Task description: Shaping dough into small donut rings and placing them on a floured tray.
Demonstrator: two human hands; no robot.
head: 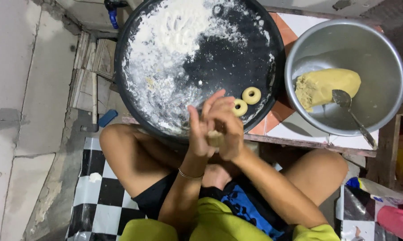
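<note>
My left hand (199, 129) and my right hand (228, 127) are pressed palm to palm with a small piece of yellow dough (216, 138) squeezed between them, just over the near rim of a big black round tray (237, 62). White flour (165, 49) covers the tray's left half. Two ring-shaped dough pieces (246, 101) lie on the tray's near right part, right beside my fingers. A metal bowl (371, 40) to the right holds a large lump of yellow dough (326, 85) with a spoon (351, 111) resting in it.
The tray and bowl sit on a low tiled surface (295, 129) with a wooden edge. My bare knees frame it on a black-and-white checkered floor (101, 196). Concrete slabs lie to the left, a pink object (395, 221) at the lower right.
</note>
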